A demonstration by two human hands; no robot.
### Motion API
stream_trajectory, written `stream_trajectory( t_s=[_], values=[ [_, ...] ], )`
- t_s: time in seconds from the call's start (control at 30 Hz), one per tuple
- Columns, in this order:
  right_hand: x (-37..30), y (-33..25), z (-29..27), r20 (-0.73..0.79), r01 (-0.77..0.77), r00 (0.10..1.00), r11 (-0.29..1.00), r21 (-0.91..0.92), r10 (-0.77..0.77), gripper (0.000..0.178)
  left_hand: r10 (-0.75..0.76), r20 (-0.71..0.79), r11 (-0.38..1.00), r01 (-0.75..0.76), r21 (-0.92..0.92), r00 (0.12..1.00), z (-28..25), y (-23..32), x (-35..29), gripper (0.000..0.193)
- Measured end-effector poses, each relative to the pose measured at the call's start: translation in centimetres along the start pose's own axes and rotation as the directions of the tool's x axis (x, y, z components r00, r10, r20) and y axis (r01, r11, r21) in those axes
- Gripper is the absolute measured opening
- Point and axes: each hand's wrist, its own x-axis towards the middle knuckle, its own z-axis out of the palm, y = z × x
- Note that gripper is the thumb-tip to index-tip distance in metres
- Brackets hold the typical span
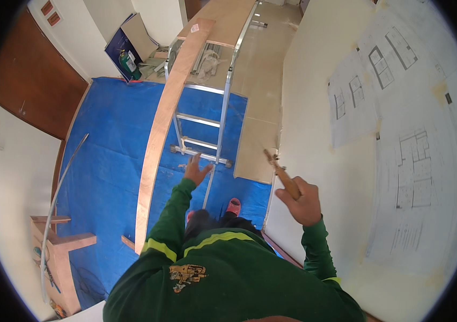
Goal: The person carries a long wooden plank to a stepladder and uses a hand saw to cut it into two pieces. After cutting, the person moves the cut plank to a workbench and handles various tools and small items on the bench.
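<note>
Nearest the camera, at six o'clock, is the person's own chest in a dark green work shirt [223,279] with yellow-green bands and a small emblem. From it the right sleeve rises toward four o'clock to the right hand [302,201], whose fingers are clamped around the wooden handle of a brush-like tool [282,173]; the tool slants up toward twelve o'clock, its tip close to the edge of the white wall [314,107], though whether it touches cannot be told. The left sleeve runs up near the centre to the left hand [196,170], its fingers spread apart and holding nothing, hovering just above the lower rungs of the aluminium ladder [207,121]; contact with the ladder cannot be told. Below the hands, a foot in a pink sandal [233,205] shows on the blue tarpaulin [110,161], which covers the floor from the centre out to nine o'clock. A long curved wooden plank [156,145] sweeps from seven o'clock up to twelve o'clock, just left of the ladder. At eight o'clock stands a small wooden stand [62,252] with a thin bent metal strip [59,188] arching over it. On the wall at two to three o'clock hang paper floor-plan drawings [400,134]. Farthest off, at eleven o'clock, a green bottle [127,62] and flat boards lean near a brown door [30,80].
</note>
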Motion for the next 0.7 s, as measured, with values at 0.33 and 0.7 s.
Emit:
stream_trajectory(
  t_s=[0.33,0.7],
  values=[
    [7.1,2.1,-2.1,-0.185,-0.026,0.982,0.997,0.071,0.039,0.039,0.195,-0.306,0.939,-0.087,0.334,0.932,-9.1,7.8,25.9,0.113],
    [23.0,-2.2,-1.6,-0.184,0.078,0.979,0.993,-0.084,-0.092,0.034,0.159,-0.458,0.950,-0.009,0.312,0.875,-14.2,13.1,47.9,0.130]
  ],
)
